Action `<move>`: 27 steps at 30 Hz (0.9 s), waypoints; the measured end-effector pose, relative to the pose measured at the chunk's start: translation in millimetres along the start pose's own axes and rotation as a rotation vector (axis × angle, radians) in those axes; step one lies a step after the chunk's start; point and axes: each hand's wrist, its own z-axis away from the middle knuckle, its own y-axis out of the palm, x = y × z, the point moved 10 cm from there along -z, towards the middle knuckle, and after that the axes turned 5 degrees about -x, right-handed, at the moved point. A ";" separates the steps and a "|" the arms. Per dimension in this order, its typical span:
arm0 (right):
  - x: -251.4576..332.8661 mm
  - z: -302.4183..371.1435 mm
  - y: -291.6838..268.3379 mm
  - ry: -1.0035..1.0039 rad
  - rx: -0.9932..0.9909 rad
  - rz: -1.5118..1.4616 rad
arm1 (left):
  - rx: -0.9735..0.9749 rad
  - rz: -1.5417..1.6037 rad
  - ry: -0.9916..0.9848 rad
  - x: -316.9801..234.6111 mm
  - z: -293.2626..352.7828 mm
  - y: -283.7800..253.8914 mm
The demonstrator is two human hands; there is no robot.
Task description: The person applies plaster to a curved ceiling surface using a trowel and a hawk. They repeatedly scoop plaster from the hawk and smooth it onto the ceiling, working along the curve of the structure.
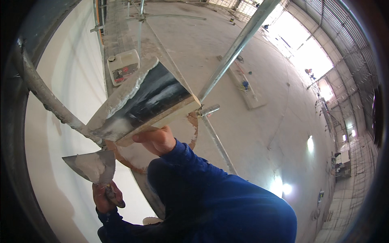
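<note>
My left hand (pixel 106 197) is closed around the handle of a putty knife (pixel 107 168), at the lower left. Off-white plaster clings to the middle of its broad metal blade. Above and to the right, my right hand (pixel 157 140) grips the wooden back of a wide plastering blade (pixel 152 95), thumb along the wood. The dark face is smeared white, and thick plaster lines its far edge. A small gap separates the two tools. Beside them on the left runs a smooth white wall (pixel 48 133).
A metal tube (pixel 52 103) crosses between me and the wall. Scaffold poles (pixel 237 50) rise ahead, joined by a clamp (pixel 208 110). A white jerrycan (pixel 129 60) stands past the wide blade. A long pale board (pixel 247 91) lies on the concrete floor (pixel 247 133).
</note>
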 end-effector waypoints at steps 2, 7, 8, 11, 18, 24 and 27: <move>-5.0 0.8 2.4 -0.004 -0.003 -0.004 | 0.059 -0.040 0.018 -5.2 1.7 10.2; -7.1 2.9 -11.5 -0.164 0.102 -0.127 | 0.087 0.025 -0.368 26.2 4.0 -15.5; 9.7 6.0 5.6 -0.259 0.181 0.013 | 0.197 -0.128 -0.221 7.3 1.4 12.5; 18.9 -1.5 -1.1 -0.174 -0.006 0.032 | 0.299 -0.215 -0.139 -9.3 1.2 51.4; 5.8 -4.6 14.4 -0.147 0.149 0.105 | 0.377 -0.174 -0.047 -19.3 1.0 58.2; -18.6 13.4 25.9 -0.096 0.264 0.137 | 0.377 -0.120 -0.012 -17.4 -1.9 57.7; -32.6 22.6 17.3 -0.337 0.286 1.080 | 0.379 -0.143 -0.004 -18.3 0.7 47.4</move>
